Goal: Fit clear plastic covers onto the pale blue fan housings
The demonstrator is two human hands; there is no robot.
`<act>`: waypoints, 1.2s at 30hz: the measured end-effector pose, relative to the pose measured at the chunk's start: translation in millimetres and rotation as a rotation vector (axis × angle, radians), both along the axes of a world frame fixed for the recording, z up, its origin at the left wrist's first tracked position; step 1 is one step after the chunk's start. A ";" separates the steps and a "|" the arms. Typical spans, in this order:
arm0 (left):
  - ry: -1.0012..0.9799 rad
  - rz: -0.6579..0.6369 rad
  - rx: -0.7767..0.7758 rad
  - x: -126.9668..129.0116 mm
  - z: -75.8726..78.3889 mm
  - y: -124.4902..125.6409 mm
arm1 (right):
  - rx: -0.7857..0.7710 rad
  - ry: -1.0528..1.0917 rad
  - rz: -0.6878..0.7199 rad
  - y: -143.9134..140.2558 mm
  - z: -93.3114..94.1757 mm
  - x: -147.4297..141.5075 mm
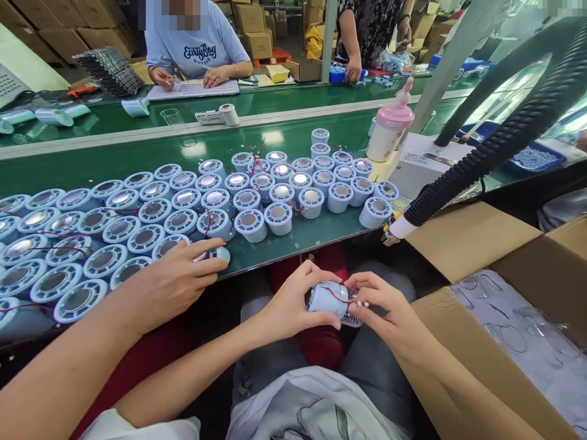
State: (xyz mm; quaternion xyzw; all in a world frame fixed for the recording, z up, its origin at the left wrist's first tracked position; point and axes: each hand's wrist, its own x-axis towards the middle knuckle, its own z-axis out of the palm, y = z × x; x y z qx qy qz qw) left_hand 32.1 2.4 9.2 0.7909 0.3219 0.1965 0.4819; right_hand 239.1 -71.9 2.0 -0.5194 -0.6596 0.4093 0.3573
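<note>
Over my lap, my left hand (293, 305) and my right hand (389, 308) together hold one pale blue cylindrical part (328, 299) with a thin red wire across it. The left hand wraps its left end, and the right hand's fingertips pinch its right end. Just beyond, the green belt (137, 156) carries several matching round parts (250, 223) with shiny centres, standing upright in rows. Another person's hand (172, 281), coming in from the lower left, rests its fingers on a part at the belt's near edge.
An open cardboard box (477, 244) lined with plastic sheet stands at my right. A black corrugated hose (481, 159) slants down over the belt's right end. A pink-lidded bottle (389, 131) stands by a white box. Two people work across the far table.
</note>
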 end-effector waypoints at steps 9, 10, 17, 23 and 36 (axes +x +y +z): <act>-0.093 -0.168 -0.082 -2.9 -17.4 -1.7 | -0.068 0.223 -0.231 -1.8 3.0 -3.6; -0.108 -0.172 -0.131 -2.6 -16.8 -2.9 | -0.063 0.250 -0.250 -1.1 2.6 -2.4; -0.209 -0.050 -0.494 -2.1 -17.0 -11.4 | 0.063 0.073 -0.032 -6.7 -5.2 11.3; -0.219 -0.073 -0.690 -3.9 -13.0 -14.2 | 0.107 -0.005 0.019 -17.9 -5.8 13.1; -0.369 0.112 -0.678 54.7 -27.9 38.9 | 0.074 0.639 -0.433 10.1 -68.9 10.2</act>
